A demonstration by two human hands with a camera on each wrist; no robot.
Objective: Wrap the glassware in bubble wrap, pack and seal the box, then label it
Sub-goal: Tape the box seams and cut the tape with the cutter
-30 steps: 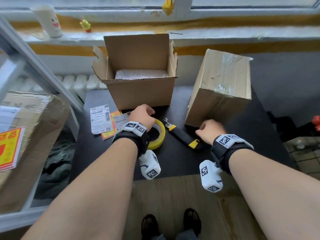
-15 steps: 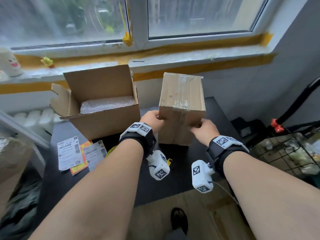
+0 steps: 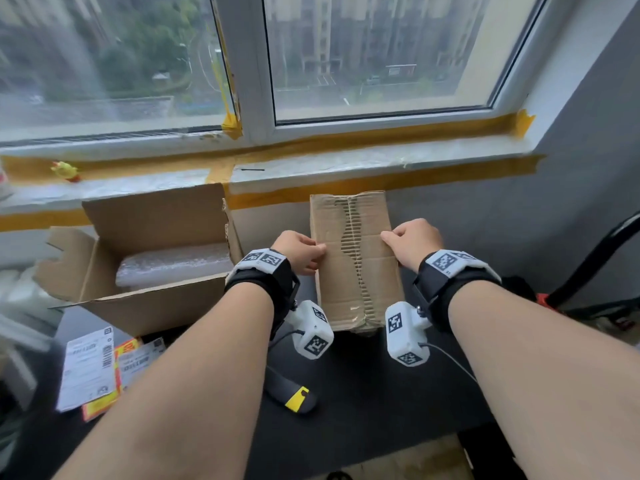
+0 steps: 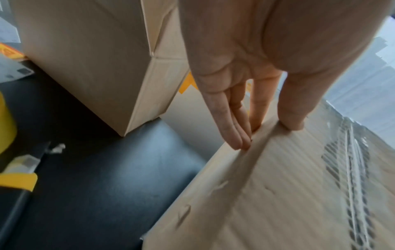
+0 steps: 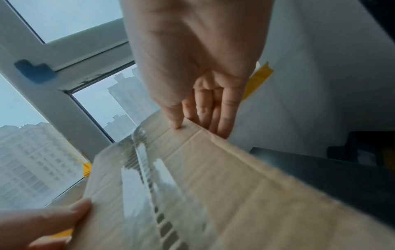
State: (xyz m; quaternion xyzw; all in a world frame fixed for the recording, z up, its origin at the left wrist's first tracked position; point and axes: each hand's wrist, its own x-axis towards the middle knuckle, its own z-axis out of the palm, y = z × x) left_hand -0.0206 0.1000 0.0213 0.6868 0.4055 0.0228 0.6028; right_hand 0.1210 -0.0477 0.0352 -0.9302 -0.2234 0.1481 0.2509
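Sealed cardboard box (image 3: 356, 261) with torn tape strip held upright near back edge of black table (image 3: 363, 386), left hand (image 3: 300, 251) and right hand (image 3: 412, 241) pinching opposite side edges, thumbs on near face. Open cardboard box (image 3: 152, 299) with bubble wrap (image 3: 173, 265) inside at back-left. Shipping labels (image 3: 91, 367) at left edge; utility knife (image 3: 291, 393) near front.

Small yellow figurine (image 3: 65, 170) on the windowsill (image 3: 346, 161), yellow masking tape (image 3: 381, 133) along the window frame, grey wall (image 3: 571, 202) at right, apartment blocks (image 3: 363, 39) outside the glass
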